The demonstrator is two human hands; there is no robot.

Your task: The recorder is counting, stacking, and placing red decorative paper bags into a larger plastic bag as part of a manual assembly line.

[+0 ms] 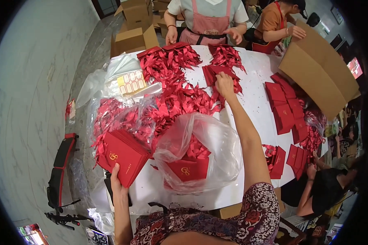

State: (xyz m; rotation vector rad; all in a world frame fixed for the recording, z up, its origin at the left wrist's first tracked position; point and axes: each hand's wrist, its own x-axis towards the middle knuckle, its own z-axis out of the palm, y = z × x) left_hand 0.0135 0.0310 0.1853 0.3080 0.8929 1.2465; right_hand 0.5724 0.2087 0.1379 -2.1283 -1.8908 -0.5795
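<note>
My left hand (117, 179) grips a thick stack of flat red gift bags (126, 157) with gold lettering, its thumb on the front one. My right arm stretches across the white table to another small pile of red gift bags (212, 73). My right hand (225, 84) is closed over that pile's edge; its fingertips are partly hidden. In front of me a clear plastic bag (221, 163) stands with its mouth spread, and more red bags (187, 168) with ribbons sit inside it. Loose red ribbons (178, 102) trail over the middle of the table.
A sheet of red-and-white labels (131, 81) rests on clear plastic at the left. More red bags (283, 118) lie along the right side. A large cardboard flap (323, 67) leans there. Co-workers stand around the table, one in a pink apron (208, 26) across from me.
</note>
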